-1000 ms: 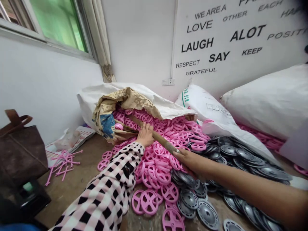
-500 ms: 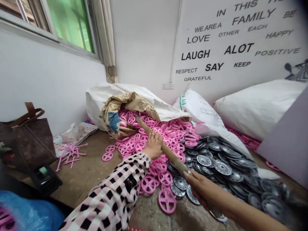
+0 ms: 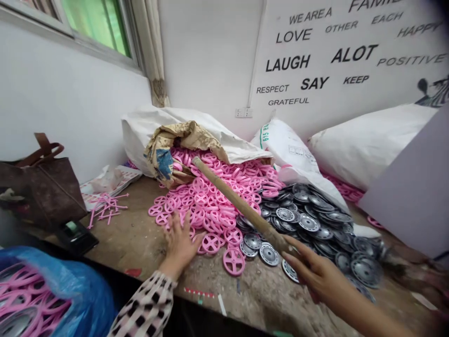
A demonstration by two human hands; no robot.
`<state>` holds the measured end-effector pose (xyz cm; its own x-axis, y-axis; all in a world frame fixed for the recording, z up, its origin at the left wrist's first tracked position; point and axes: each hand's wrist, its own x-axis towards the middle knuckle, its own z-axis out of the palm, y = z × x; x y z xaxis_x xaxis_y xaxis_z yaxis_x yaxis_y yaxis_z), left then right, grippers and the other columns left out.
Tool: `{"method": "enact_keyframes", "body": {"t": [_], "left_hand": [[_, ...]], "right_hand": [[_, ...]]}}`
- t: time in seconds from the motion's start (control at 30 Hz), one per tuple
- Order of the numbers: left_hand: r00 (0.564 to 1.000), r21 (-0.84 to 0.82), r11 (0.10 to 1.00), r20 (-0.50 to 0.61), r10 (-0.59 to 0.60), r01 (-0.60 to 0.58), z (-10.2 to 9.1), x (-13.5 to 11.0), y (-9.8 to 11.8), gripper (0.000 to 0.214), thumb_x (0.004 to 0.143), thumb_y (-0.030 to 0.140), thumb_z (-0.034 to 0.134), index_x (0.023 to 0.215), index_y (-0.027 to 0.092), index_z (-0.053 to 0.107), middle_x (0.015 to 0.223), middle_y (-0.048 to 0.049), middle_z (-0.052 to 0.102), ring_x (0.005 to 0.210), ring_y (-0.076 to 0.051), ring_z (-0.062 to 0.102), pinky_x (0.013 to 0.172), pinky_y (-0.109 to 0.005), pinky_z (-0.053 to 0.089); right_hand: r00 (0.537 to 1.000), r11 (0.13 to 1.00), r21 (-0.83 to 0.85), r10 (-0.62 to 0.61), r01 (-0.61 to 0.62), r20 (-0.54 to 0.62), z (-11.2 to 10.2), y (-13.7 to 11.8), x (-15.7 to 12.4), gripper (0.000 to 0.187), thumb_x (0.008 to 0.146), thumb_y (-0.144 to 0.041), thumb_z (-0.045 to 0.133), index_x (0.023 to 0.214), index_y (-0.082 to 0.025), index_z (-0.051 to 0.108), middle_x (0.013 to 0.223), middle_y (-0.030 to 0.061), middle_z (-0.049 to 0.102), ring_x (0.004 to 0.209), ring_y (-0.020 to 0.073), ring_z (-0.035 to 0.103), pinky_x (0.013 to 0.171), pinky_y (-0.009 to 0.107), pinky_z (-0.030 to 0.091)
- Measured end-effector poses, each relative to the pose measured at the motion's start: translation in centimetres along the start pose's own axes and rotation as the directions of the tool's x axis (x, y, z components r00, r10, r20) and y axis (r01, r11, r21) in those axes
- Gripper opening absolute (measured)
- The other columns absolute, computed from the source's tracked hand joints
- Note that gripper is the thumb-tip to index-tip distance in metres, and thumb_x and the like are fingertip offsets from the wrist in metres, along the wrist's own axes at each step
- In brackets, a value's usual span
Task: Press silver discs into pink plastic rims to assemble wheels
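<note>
My right hand (image 3: 312, 267) is wrapped round the near end of a wooden stick (image 3: 235, 199). The stick slants up and left across a heap of pink plastic wheel rings (image 3: 213, 201), its far tip near the mouth of a white sack (image 3: 224, 135). Fingers spread, my left hand (image 3: 180, 243) reaches to the near left edge of the pink heap. Nothing shows in its grip, and its fingertips are at the rings. Silver-and-black wheel discs (image 3: 308, 222) lie piled to the right of the pink ones, partly behind my right hand.
A blue bag (image 3: 87, 295) of pink rings and discs stands at the lower left. Behind it are a tape dispenser (image 3: 75, 236), pink rods (image 3: 107, 206) and a brown handbag (image 3: 45, 196). More white sacks (image 3: 375, 140) lie along the wall, beside a pale panel (image 3: 410, 187) at right.
My left hand has let go of the stick and moved down and left to the edge of the pink heap, fingers opening. The right hand still holds the stick; the view has tilted down.
</note>
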<state>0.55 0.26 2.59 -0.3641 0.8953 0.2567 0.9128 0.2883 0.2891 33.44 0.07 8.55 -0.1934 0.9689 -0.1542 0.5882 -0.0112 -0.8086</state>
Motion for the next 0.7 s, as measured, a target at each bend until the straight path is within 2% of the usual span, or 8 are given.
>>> {"method": "enact_keyframes", "body": {"t": [0.03, 0.1, 0.17, 0.23, 0.3, 0.37, 0.53, 0.7], "left_hand": [[0.994, 0.036, 0.994, 0.008, -0.108, 0.108, 0.6, -0.6, -1.3, 0.085, 0.081, 0.066, 0.045, 0.149, 0.020, 0.025, 0.158, -0.0205, 0.012, 0.144, -0.043, 0.007, 0.111, -0.065, 0.008], [0.969, 0.085, 0.969, 0.065, -0.237, 0.231, 1.6, -1.2, -3.1, 0.090, 0.080, 0.071, 0.039, 0.150, 0.016, 0.023, 0.156, -0.0242, 0.016, 0.142, -0.046, 0.014, 0.110, -0.065, 0.013], [0.958, 0.109, 0.963, 0.121, -0.261, 0.248, 2.2, -1.3, -3.8, 0.092, 0.079, 0.072, 0.035, 0.149, 0.013, 0.023, 0.155, -0.0259, 0.017, 0.142, -0.045, 0.015, 0.110, -0.063, 0.014], [0.957, 0.122, 0.967, 0.160, -0.243, 0.225, 2.4, -1.0, -3.7, 0.093, 0.079, 0.073, 0.033, 0.149, 0.012, 0.025, 0.155, -0.0255, 0.017, 0.143, -0.043, 0.012, 0.111, -0.062, 0.013], [0.957, 0.133, 0.968, 0.170, -0.234, 0.213, 2.5, -0.8, -3.5, 0.092, 0.080, 0.073, 0.032, 0.148, 0.012, 0.027, 0.156, -0.0246, 0.017, 0.144, -0.042, 0.011, 0.112, -0.061, 0.012], [0.960, 0.142, 0.968, 0.162, -0.230, 0.208, 2.7, -0.7, -3.4, 0.090, 0.081, 0.072, 0.031, 0.148, 0.012, 0.028, 0.156, -0.0237, 0.017, 0.144, -0.041, 0.012, 0.112, -0.060, 0.012], [0.966, 0.178, 0.967, 0.152, -0.209, 0.181, 3.2, -0.6, -3.6, 0.086, 0.083, 0.069, 0.030, 0.147, 0.012, 0.031, 0.156, -0.0227, 0.020, 0.144, -0.041, 0.012, 0.113, -0.058, 0.013], [0.967, 0.186, 0.968, 0.159, -0.201, 0.171, 2.8, -0.6, -3.5, 0.083, 0.086, 0.067, 0.028, 0.147, 0.012, 0.031, 0.155, -0.0235, 0.021, 0.143, -0.042, 0.013, 0.113, -0.057, 0.014]], "right_hand": [[1.000, 0.999, -0.025, -0.025, 0.025, 0.004, 0.1, 0.0, 0.5, 0.078, 0.079, -0.063, 0.047, 0.144, -0.022, 0.036, 0.049, -0.0078, 0.040, 0.034, 0.0117, 0.041, 0.032, 0.022, 0.035], [0.995, 0.993, -0.075, -0.085, 0.088, 0.042, 0.4, -0.6, 2.3, 0.074, 0.084, -0.059, 0.044, 0.147, -0.023, 0.034, 0.047, -0.0076, 0.037, 0.035, 0.0118, 0.040, 0.035, 0.022, 0.035], [0.984, 0.976, -0.130, -0.164, 0.172, 0.073, 0.8, -2.1, 4.9, 0.064, 0.090, -0.052, 0.040, 0.147, -0.024, 0.037, 0.048, -0.0061, 0.041, 0.037, 0.0113, 0.040, 0.039, 0.021, 0.035], [0.963, 0.944, -0.195, -0.255, 0.266, 0.083, 1.1, -4.0, 7.9, 0.057, 0.093, -0.047, 0.037, 0.145, -0.025, 0.040, 0.057, -0.0026, 0.053, 0.044, 0.0125, 0.047, 0.044, 0.021, 0.038], [0.932, 0.888, -0.284, -0.352, 0.361, 0.082, 1.3, -6.1, 11.0, 0.053, 0.095, -0.046, 0.036, 0.144, -0.027, 0.042, 0.078, 0.0026, 0.066, 0.063, 0.0168, 0.061, 0.055, 0.023, 0.044], [0.913, 0.827, -0.398, -0.400, 0.397, 0.080, 1.5, -7.9, 13.9, 0.051, 0.096, -0.047, 0.035, 0.144, -0.029, 0.042, 0.094, 0.0054, 0.070, 0.082, 0.0219, 0.065, 0.066, 0.026, 0.047], [0.930, 0.697, -0.655, -0.367, 0.293, 0.025, 1.7, -11.8, 18.7, 0.053, 0.097, -0.053, 0.023, 0.147, -0.036, 0.033, 0.103, 0.0107, 0.070, 0.092, 0.0288, 0.067, 0.072, 0.034, 0.047], [0.935, 0.608, -0.761, -0.353, 0.224, -0.007, 0.6, -13.5, 19.9, 0.055, 0.097, -0.053, 0.021, 0.149, -0.034, 0.029, 0.108, 0.0152, 0.069, 0.096, 0.0319, 0.066, 0.076, 0.040, 0.048]]}}
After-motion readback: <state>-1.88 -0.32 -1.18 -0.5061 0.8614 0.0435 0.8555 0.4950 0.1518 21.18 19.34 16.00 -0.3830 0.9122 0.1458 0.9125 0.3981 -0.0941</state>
